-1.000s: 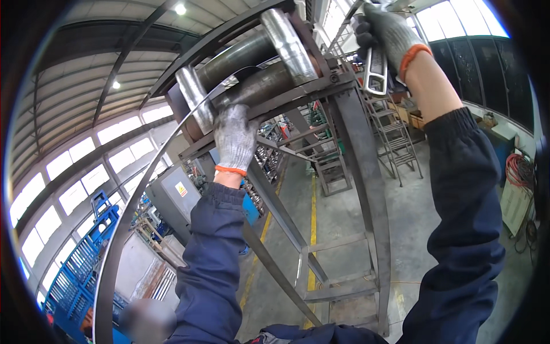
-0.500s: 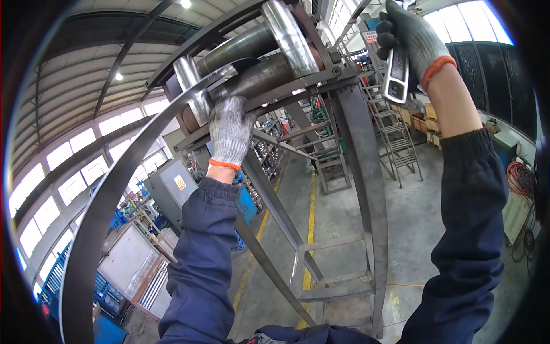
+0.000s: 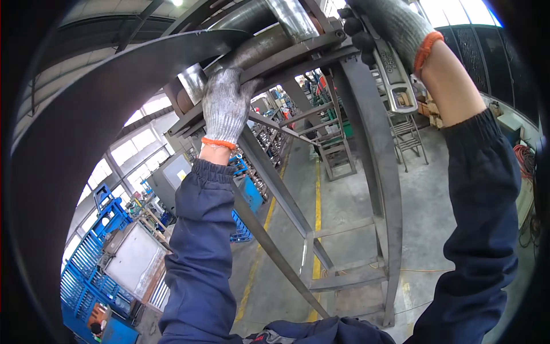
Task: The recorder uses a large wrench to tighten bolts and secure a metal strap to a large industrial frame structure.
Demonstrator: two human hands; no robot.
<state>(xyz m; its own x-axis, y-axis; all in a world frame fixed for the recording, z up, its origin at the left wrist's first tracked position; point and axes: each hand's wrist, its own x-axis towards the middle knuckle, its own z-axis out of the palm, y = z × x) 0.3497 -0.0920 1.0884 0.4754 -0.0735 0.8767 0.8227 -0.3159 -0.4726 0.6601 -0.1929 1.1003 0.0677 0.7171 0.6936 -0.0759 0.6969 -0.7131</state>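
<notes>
Curved strip swung lower and nearer since a second ago, left hand laid flat against it below the rollers, right hand closed around a wrench at the frame top.

Steel frame on concrete floor

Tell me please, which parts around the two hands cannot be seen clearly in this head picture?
- Right hand: fingertips cut off by the top edge.
- Long silver metal wrench: its upper end is hidden inside that hand.
- Left hand: palm hidden; whether it grips the wide curved dark steel strip is unclear.
- Shiny steel rollers: cut off at the top.
</notes>
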